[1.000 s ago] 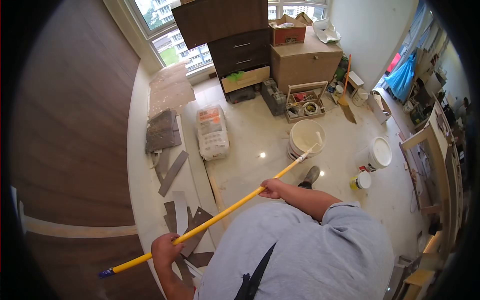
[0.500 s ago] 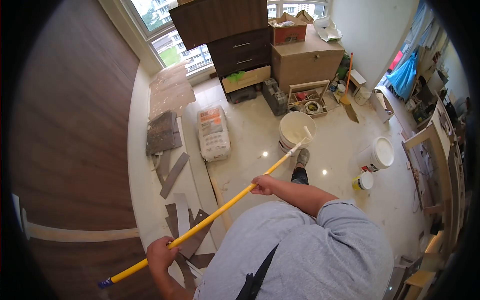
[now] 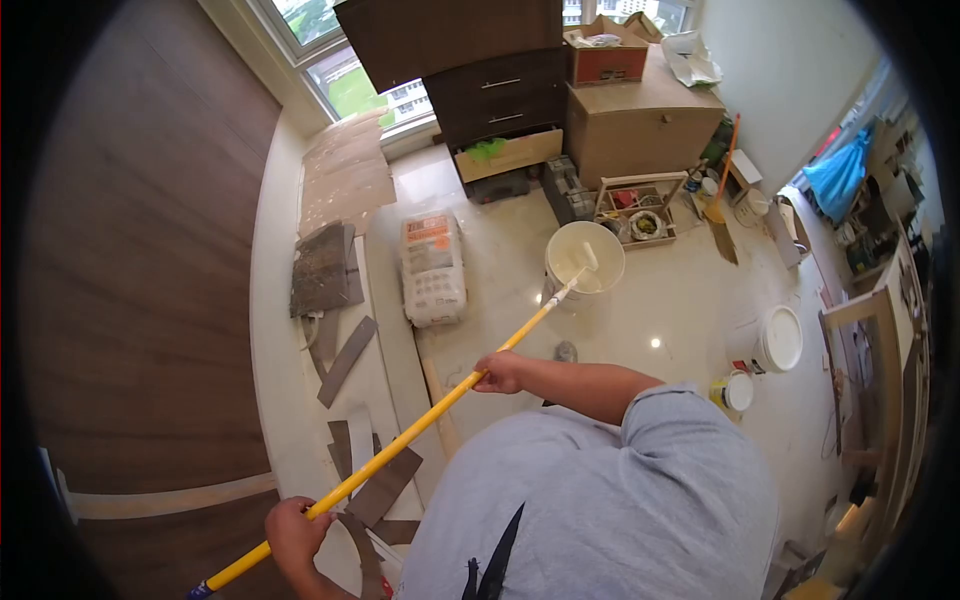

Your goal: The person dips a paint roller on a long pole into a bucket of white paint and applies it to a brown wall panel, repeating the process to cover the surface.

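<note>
A long yellow pole (image 3: 410, 432) runs diagonally across the view, with a white paint roller (image 3: 586, 258) at its far end. My left hand (image 3: 297, 535) is closed round the pole near its blue-tipped lower end. Further up, my right hand (image 3: 497, 371) grips the same pole near its middle. The roller is inside the opening of a white bucket (image 3: 556, 286) that stands on the floor and has pale paint inside.
Left of the bucket lies a filled bag (image 3: 433, 270). Dark offcuts (image 3: 347, 362) lie along the left ledge. A tool tray (image 3: 655, 238), a broom (image 3: 722, 235) and a cardboard box (image 3: 640, 130) stand beyond. Lidded white bucket (image 3: 780, 340) and small tub (image 3: 737, 391) stand right.
Both hands and the pole have shifted slightly left and down in view. The roller has moved from the bucket's near rim further into its opening. The foot is now mostly hidden.
</note>
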`<action>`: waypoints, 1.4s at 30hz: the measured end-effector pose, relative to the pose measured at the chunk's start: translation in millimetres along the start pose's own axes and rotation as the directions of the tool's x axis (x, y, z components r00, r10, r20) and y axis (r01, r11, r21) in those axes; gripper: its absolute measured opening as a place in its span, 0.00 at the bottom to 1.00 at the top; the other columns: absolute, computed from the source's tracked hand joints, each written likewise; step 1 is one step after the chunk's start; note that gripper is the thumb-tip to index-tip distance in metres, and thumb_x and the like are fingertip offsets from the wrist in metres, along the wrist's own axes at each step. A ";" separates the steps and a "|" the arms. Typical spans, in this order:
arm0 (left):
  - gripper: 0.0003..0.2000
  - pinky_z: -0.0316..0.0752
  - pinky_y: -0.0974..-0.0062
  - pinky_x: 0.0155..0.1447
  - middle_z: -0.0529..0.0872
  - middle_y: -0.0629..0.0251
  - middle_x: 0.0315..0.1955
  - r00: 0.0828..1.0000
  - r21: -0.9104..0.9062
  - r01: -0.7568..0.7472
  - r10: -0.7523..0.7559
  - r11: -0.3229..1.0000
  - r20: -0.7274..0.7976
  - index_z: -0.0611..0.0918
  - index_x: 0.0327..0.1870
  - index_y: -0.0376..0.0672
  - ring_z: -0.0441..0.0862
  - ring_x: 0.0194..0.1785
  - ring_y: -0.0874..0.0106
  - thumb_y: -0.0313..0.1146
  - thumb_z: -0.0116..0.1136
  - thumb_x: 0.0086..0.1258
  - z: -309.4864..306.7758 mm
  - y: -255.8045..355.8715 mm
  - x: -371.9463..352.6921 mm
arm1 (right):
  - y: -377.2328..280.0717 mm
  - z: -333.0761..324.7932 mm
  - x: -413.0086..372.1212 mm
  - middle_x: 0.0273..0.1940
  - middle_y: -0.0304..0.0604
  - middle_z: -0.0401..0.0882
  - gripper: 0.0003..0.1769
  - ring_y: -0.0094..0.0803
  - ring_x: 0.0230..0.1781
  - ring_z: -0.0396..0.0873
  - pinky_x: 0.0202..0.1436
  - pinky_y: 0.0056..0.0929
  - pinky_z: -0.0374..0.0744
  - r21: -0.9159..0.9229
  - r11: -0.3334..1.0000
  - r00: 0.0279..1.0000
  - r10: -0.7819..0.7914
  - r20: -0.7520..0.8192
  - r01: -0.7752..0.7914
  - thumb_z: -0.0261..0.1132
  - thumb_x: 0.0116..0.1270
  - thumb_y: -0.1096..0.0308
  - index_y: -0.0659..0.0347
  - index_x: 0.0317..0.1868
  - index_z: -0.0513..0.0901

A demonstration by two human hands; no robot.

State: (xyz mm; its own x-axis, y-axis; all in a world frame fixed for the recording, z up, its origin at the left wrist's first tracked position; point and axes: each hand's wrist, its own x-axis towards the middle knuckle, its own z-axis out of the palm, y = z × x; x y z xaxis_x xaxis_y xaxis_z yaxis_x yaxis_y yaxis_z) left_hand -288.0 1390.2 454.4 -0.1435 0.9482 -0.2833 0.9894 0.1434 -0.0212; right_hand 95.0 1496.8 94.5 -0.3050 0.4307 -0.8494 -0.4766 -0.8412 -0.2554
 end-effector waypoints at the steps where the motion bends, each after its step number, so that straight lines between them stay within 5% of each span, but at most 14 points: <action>1: 0.20 0.83 0.60 0.47 0.91 0.54 0.32 0.999 0.003 0.031 -0.031 1.000 0.023 0.92 0.39 0.40 0.89 0.37 0.53 0.39 0.85 0.46 -3.3 11.9 3.4 | -11.1 -3.6 1.7 0.47 0.55 0.83 0.13 0.44 0.46 0.87 0.52 0.36 0.92 -0.015 1.000 1.000 0.024 0.011 -0.024 0.63 0.77 0.66 0.69 0.52 0.77; 11: 0.19 0.82 0.62 0.44 0.90 0.53 0.28 0.982 -0.014 0.150 -0.147 0.989 0.118 0.92 0.35 0.39 0.89 0.33 0.56 0.38 0.84 0.43 -61.0 81.6 55.1 | -81.3 -14.5 -0.5 0.45 0.55 0.83 0.15 0.40 0.42 0.88 0.50 0.34 0.93 -0.041 0.982 0.983 0.184 0.008 -0.184 0.61 0.78 0.65 0.70 0.54 0.77; 20: 0.19 0.82 0.63 0.42 0.90 0.54 0.26 0.988 -0.028 0.016 -0.011 0.999 0.154 0.92 0.35 0.40 0.88 0.32 0.56 0.40 0.85 0.43 -54.6 60.6 143.0 | -118.1 -8.5 13.8 0.47 0.53 0.83 0.15 0.39 0.45 0.87 0.53 0.32 0.91 -0.055 0.984 0.983 0.167 -0.076 -0.172 0.62 0.79 0.62 0.66 0.55 0.77; 42: 0.20 0.82 0.64 0.43 0.90 0.54 0.29 0.944 -0.247 0.319 -0.286 0.915 0.162 0.91 0.39 0.38 0.89 0.33 0.58 0.37 0.84 0.45 7.8 15.8 60.0 | -142.1 64.6 53.0 0.47 0.53 0.83 0.12 0.41 0.43 0.88 0.48 0.33 0.93 -0.301 0.947 0.994 0.108 -0.032 -0.113 0.63 0.78 0.67 0.67 0.53 0.76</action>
State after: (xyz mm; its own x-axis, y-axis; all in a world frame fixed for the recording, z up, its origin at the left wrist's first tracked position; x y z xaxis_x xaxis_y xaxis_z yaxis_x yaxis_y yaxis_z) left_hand -280.8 1447.1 429.6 -0.4150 0.8087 -0.4169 0.8543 0.5040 0.1272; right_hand 93.4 1660.4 115.6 -0.3284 0.3263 -0.8864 -0.1687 -0.9436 -0.2849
